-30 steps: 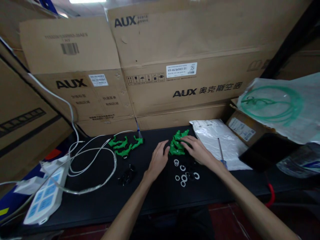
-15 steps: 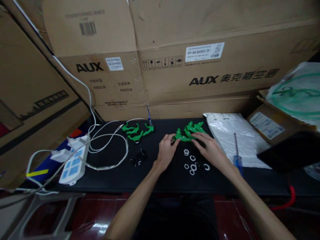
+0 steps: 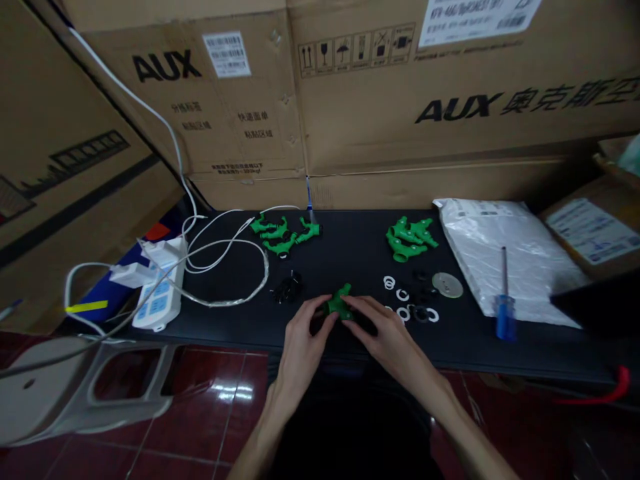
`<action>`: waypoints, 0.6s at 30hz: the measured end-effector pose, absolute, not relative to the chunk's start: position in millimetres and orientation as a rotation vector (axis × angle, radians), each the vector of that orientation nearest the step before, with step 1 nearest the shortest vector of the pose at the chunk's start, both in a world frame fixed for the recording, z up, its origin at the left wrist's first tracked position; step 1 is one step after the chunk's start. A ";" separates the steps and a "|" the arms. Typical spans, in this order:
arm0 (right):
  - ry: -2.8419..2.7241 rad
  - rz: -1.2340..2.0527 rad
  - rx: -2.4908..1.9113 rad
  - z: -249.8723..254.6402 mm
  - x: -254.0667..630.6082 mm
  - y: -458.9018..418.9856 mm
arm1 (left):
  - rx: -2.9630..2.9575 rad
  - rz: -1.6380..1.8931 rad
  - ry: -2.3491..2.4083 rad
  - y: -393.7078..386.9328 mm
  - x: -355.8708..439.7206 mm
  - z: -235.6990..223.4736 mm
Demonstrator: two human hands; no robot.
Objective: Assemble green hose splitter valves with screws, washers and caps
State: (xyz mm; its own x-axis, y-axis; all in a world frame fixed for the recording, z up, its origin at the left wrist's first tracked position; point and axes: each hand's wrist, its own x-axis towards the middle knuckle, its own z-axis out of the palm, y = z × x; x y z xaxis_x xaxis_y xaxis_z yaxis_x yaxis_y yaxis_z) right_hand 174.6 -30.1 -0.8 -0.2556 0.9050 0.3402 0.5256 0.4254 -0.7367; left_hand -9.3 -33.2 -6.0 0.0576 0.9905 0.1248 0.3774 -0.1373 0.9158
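Between my two hands is a green branched plastic part [image 3: 340, 301], held near the front edge of the black table. My left hand [image 3: 306, 333] pinches its left end; my right hand [image 3: 383, 327] has its fingers on the right end. Right of my right hand lie several white rings [image 3: 389, 283], with small black pieces [image 3: 421, 313] among them and a round pale disc [image 3: 447, 285] beside them. A cluster of similar green parts [image 3: 407, 239] sits farther back on the right, another group of green parts [image 3: 283, 235] back left. Small black parts [image 3: 287, 287] lie left of my hands.
Large cardboard boxes [image 3: 360, 120] wall off the table's back. A white power strip [image 3: 163, 287] with looping white cables [image 3: 235, 303] occupies the left. On the right are a white plastic package [image 3: 500, 253], a blue-handled screwdriver [image 3: 505, 313] and a cardboard box [image 3: 595, 227]. A stool [image 3: 125, 380] stands lower left.
Both hands have drawn back from the right-hand green cluster toward the table's front edge, bringing one green part with them. The head view has tilted down, and the pale disc is now uncovered.
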 end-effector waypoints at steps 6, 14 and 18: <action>-1.876 0.513 -1.262 -16.1 170.4 -54.5 | 1.924 1.032 1.470 -38.4 -19.5 -3.0; -1.857 0.377 -1.233 -10.2 164.2 -55.4 | 2.159 1.042 1.771 -9.2 -63.7 24.1; -1.691 0.075 -1.526 9.0 222.1 -61.3 | 2.357 0.830 1.684 22.2 -78.1 30.0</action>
